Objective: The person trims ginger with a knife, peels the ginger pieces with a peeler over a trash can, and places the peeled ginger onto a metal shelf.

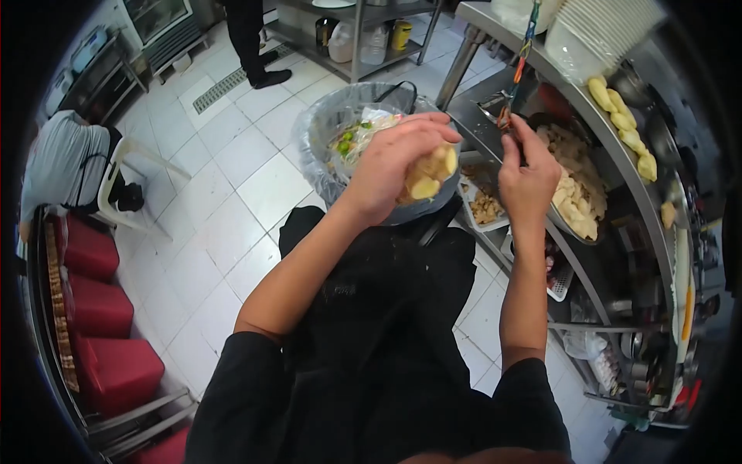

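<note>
My left hand (390, 166) is closed around a knobbly piece of ginger (426, 187) with pale yellow cut faces, held over a bin (313, 147) lined with a clear plastic bag. Inside the bin lie scraps, some of them green. My right hand (531, 174) pinches a metal peeler (493, 104), and a multicoloured cord (524, 52) runs upward from it. Beside that hand, on the lower shelf, a bowl holds many peeled pale pieces (581, 205). A white tray (495, 226) with small brown pieces sits below the right wrist.
Peeled yellow pieces (622, 127) line the steel counter's edge, near stacked white containers (607, 31). Several red stools (116, 371) stand at left, by a white chair (116, 174) with a seated person. Another person's legs (246, 39) are at the back, beside a steel rack (357, 39).
</note>
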Action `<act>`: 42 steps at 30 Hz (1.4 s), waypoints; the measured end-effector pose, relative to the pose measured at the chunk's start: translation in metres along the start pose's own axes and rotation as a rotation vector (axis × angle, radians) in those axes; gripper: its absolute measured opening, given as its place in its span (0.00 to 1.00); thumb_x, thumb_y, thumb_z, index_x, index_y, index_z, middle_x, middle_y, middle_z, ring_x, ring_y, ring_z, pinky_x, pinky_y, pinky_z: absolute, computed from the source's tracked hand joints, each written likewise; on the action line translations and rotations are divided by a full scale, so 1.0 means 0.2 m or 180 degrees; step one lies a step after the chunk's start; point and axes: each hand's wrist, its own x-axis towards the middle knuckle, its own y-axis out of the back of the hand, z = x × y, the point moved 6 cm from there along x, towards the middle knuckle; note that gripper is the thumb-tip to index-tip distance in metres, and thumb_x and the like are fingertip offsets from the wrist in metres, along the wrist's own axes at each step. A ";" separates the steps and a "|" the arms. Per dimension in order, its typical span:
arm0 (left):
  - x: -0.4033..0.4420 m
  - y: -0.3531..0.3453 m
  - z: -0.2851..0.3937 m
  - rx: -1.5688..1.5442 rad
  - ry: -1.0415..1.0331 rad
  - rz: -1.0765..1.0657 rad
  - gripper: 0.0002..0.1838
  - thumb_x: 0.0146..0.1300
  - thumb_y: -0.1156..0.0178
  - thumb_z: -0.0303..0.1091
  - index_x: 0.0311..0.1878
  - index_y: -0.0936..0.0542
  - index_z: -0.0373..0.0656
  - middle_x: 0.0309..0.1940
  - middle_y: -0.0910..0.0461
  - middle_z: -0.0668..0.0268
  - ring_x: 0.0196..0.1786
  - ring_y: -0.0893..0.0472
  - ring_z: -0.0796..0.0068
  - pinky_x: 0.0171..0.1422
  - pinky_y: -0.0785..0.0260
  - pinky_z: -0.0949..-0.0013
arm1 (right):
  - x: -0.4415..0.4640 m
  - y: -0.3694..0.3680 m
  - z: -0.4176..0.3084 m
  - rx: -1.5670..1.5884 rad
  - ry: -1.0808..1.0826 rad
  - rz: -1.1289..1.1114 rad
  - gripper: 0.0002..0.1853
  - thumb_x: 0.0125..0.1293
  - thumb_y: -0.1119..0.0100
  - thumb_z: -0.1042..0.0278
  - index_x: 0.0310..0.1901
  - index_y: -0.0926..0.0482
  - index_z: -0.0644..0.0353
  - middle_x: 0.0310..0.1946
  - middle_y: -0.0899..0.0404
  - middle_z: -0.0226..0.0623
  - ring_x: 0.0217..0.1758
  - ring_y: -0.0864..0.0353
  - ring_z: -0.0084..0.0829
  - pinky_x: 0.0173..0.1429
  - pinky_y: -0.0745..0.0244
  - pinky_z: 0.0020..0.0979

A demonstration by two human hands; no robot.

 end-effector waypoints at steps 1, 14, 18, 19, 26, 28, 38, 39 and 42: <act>0.02 -0.02 0.02 0.0379 -0.0170 -0.0065 0.19 0.65 0.54 0.36 0.48 0.23 0.31 0.61 0.35 0.57 0.50 0.26 0.73 0.49 0.30 0.72 | 0.00 0.00 -0.01 0.0034 -0.0018 0.0041 0.13 0.55 0.41 0.79 0.44 0.19 0.61 0.34 0.18 0.44 0.34 0.18 0.40 0.41 0.25 0.32; 0.26 -0.24 0.16 0.2442 -0.0496 -0.0635 0.16 0.57 0.41 0.31 0.48 0.21 0.36 0.49 0.25 0.64 0.38 0.21 0.82 0.43 0.30 0.76 | 0.08 0.11 -0.06 -0.0090 0.0574 -0.0497 0.12 0.51 0.35 0.73 0.39 0.18 0.57 0.33 0.17 0.34 0.38 0.20 0.35 0.46 0.32 0.34; 0.25 -0.20 0.14 0.1411 -0.0106 -0.0380 0.18 0.60 0.41 0.32 0.52 0.24 0.34 0.42 0.22 0.64 0.39 0.20 0.79 0.43 0.27 0.76 | 0.12 0.22 -0.08 -0.0267 0.0472 0.0349 0.19 0.47 0.31 0.71 0.44 0.20 0.59 0.41 0.19 0.39 0.44 0.22 0.38 0.51 0.32 0.34; 0.25 -0.18 0.12 0.1120 0.0009 -0.0343 0.19 0.60 0.42 0.32 0.53 0.25 0.34 0.41 0.21 0.63 0.38 0.20 0.79 0.43 0.27 0.76 | 0.11 0.25 -0.05 0.0088 0.0122 0.0757 0.25 0.48 0.29 0.69 0.50 0.25 0.64 0.48 0.23 0.43 0.50 0.24 0.38 0.57 0.33 0.35; 0.22 -0.18 0.06 -0.0092 0.0252 -0.0346 0.22 0.64 0.46 0.34 0.58 0.30 0.32 0.37 0.21 0.62 0.33 0.20 0.75 0.37 0.24 0.72 | -0.13 -0.25 0.06 0.4658 -0.2593 -0.0306 0.21 0.69 0.48 0.64 0.57 0.34 0.69 0.52 0.26 0.42 0.54 0.27 0.32 0.62 0.36 0.33; 0.21 -0.19 0.04 -0.0201 0.0271 -0.0353 0.22 0.64 0.46 0.35 0.58 0.31 0.32 0.36 0.22 0.62 0.32 0.21 0.74 0.35 0.24 0.70 | -0.02 -0.29 -0.04 0.5456 -0.2394 -0.0105 0.19 0.70 0.53 0.67 0.57 0.35 0.70 0.52 0.26 0.45 0.56 0.27 0.33 0.62 0.34 0.34; 0.09 0.25 -0.11 -0.1924 0.0695 0.0720 0.14 0.70 0.57 0.38 0.43 0.28 0.36 0.33 0.26 0.61 0.35 0.27 0.69 0.43 0.31 0.70 | 0.19 -0.12 0.10 0.4469 -0.1614 -0.0179 0.19 0.67 0.51 0.74 0.58 0.38 0.67 0.50 0.24 0.57 0.57 0.25 0.44 0.58 0.33 0.33; 0.08 0.27 -0.13 -0.1892 0.0773 0.0931 0.15 0.72 0.59 0.40 0.43 0.30 0.37 0.35 0.28 0.60 0.36 0.28 0.68 0.43 0.31 0.68 | 0.20 -0.08 0.09 0.4560 -0.1560 -0.0282 0.20 0.68 0.52 0.74 0.59 0.39 0.67 0.50 0.25 0.58 0.58 0.26 0.45 0.58 0.33 0.33; 0.02 0.24 -0.13 -0.2074 0.0765 0.1441 0.17 0.73 0.61 0.43 0.49 0.33 0.38 0.44 0.29 0.58 0.43 0.28 0.67 0.49 0.32 0.65 | 0.22 0.01 0.09 0.4406 -0.1374 -0.0081 0.20 0.69 0.53 0.74 0.60 0.41 0.67 0.53 0.28 0.59 0.59 0.27 0.46 0.58 0.33 0.34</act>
